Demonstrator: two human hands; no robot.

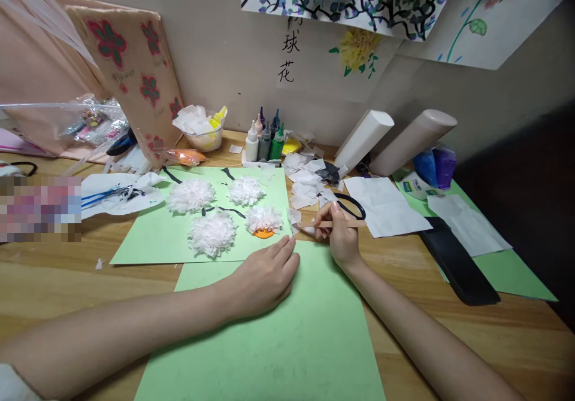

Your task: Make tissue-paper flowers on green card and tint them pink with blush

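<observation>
My right hand (339, 236) grips a flat wooden craft stick (359, 224), its left tip close to a small white paper scrap (294, 216). My left hand (269, 275) lies with fingers stretched out on the lower right of a green sheet (148, 239), holding nothing that I can see. Several ruffled white paper pompoms (211, 233) sit on that sheet with dark painted strokes around them. An orange half-round patch (263, 233) shows below the pompom nearest my left hand. A second green sheet (269, 347) lies under my left hand and forearm.
Small paint bottles (265, 143) and a bowl of tissue pieces (204, 128) stand by the wall. Torn white paper (305, 176) lies behind the stick. A black phone-like slab (458, 260) and white squares (386, 204) are at right, brushes (108, 194) at left.
</observation>
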